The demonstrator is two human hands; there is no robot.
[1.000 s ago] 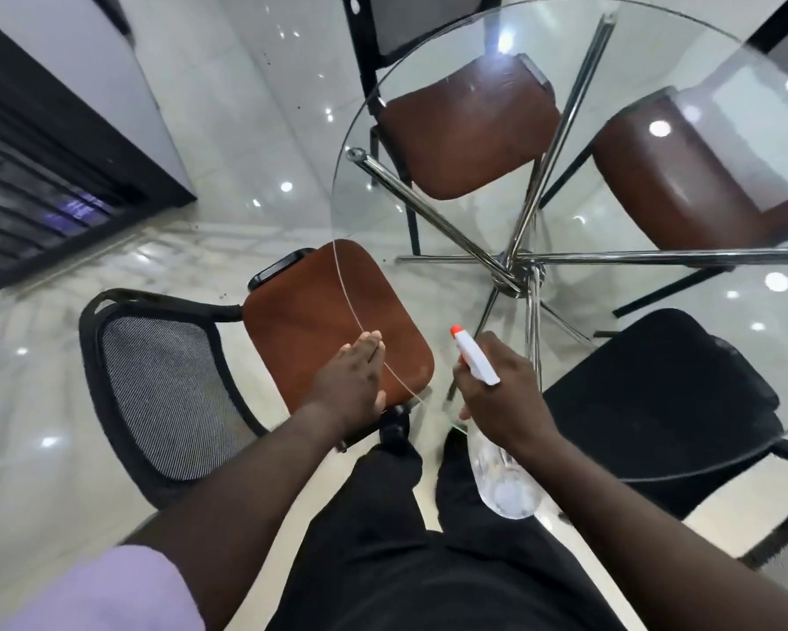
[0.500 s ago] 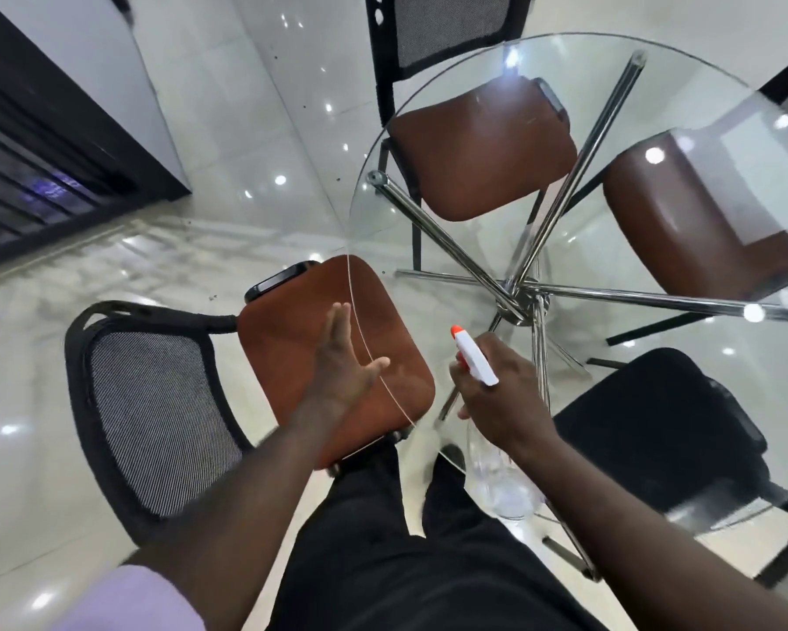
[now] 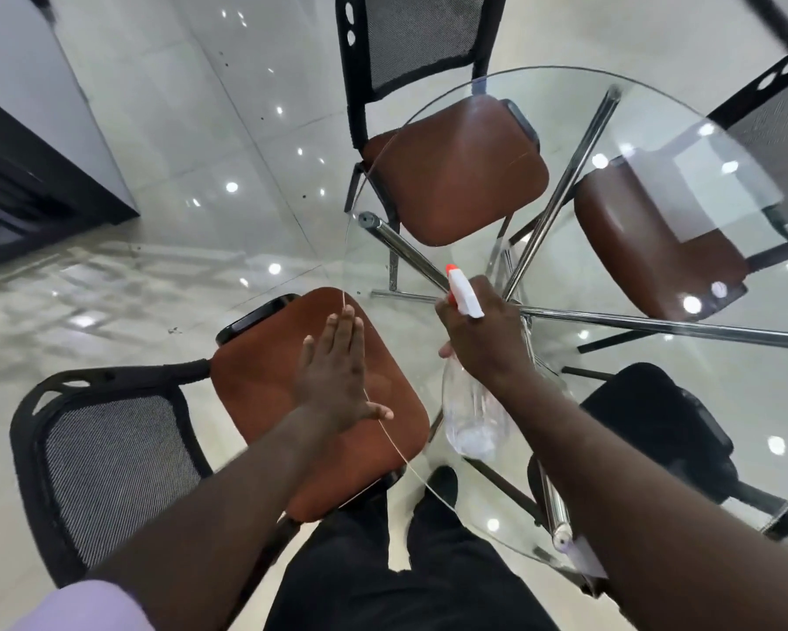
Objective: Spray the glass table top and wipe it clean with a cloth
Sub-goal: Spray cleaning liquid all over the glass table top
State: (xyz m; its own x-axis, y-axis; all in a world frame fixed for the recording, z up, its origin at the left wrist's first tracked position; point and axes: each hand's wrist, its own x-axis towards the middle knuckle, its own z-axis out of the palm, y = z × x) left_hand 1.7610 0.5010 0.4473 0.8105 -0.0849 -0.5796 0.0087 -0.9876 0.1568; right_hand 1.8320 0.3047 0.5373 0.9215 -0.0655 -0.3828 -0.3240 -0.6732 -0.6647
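By glass table (image 3: 710,384), four chairs (image 3: 455,175), one bottle (image 3: 469,416), left hand (image 3: 333,371), right hand (image 3: 483,339)

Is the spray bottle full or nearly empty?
Nearly empty: the clear spray bottle in the right hand shows liquid only at its lowest end.

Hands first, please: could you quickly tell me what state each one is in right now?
Left hand: open, fingers straight, flat at the glass table edge, holding nothing.
Right hand: closed around the spray bottle.
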